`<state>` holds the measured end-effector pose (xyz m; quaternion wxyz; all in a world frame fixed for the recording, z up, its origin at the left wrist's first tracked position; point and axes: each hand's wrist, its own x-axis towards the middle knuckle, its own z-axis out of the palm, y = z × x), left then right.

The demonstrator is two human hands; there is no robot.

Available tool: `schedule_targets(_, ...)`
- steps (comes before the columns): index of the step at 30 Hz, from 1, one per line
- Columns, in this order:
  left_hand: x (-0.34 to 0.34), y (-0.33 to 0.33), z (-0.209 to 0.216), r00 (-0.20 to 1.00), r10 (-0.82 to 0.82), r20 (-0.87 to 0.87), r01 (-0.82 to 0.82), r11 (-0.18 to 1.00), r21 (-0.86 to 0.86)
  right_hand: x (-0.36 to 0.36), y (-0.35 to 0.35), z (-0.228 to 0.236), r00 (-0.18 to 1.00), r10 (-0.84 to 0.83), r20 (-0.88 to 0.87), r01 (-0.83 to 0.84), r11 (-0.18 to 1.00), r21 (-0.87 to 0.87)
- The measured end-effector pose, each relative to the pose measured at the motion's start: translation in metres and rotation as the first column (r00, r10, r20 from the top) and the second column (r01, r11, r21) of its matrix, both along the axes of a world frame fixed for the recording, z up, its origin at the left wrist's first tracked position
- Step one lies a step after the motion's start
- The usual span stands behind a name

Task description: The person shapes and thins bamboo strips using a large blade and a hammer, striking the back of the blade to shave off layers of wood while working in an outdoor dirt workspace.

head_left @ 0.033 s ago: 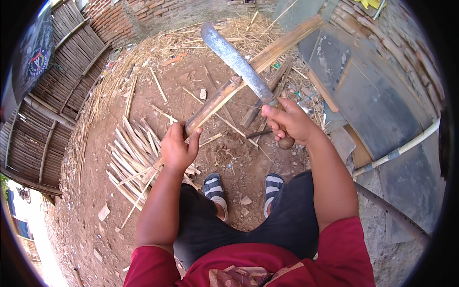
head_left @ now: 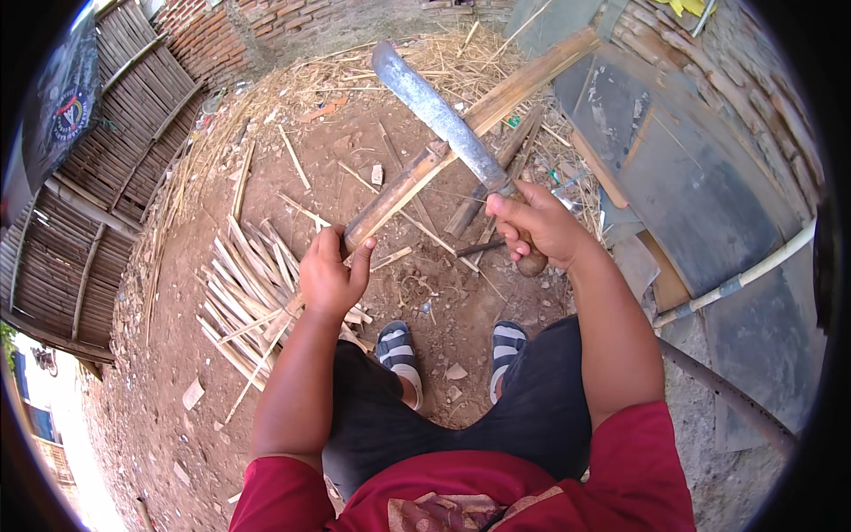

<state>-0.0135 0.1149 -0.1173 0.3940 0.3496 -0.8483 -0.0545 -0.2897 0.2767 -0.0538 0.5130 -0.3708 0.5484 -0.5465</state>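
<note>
My left hand (head_left: 331, 275) is closed round the near end of a long bamboo piece (head_left: 394, 197), which slants up and away to the right. My right hand (head_left: 534, 226) grips the wooden handle of a machete (head_left: 430, 105). Its broad, worn grey blade points up and to the left and crosses over the bamboo close to a node. Whether the blade's edge touches the bamboo or lies just above it, I cannot tell. The fingers of my left hand are partly hidden behind the bamboo's end.
A pile of split bamboo strips (head_left: 253, 279) lies on the dirt at left, near my sandalled feet. Loose sticks and straw (head_left: 417, 66) are scattered beyond. Dark flat panels (head_left: 674, 168) and a pale pole (head_left: 753, 266) stand at right. A bamboo-slat wall (head_left: 133, 97) rises at left.
</note>
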Motion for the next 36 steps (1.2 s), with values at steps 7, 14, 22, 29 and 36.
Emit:
schedule_targets(7,-0.01,0.001,-0.002,1.0,-0.029,0.009,0.027,0.99,0.139,-0.008,0.001,-0.008,0.992,-0.097,-0.086,0.084,0.986,-0.144)
schedule_targets(14,-0.019,0.004,-0.01,0.98,-0.162,0.112,0.138,0.971,0.194,0.0,-0.012,-0.01,0.952,-0.307,0.015,0.289,0.875,-0.388)
schedule_targets(22,-0.041,0.016,-0.005,0.919,-0.346,0.188,0.243,0.874,0.42,-0.005,-0.012,-0.009,0.95,-0.309,0.039,0.294,0.848,-0.44)
schedule_targets(29,-0.08,0.022,-0.009,0.796,-0.605,-0.02,0.492,0.628,0.603,0.004,-0.021,-0.003,0.971,-0.238,-0.035,0.198,0.872,-0.447)
schedule_targets(36,-0.11,0.027,-0.024,0.733,-0.662,-0.159,0.631,0.573,0.524,0.016,-0.025,0.002,0.977,-0.003,-0.215,-0.086,0.91,-0.405)
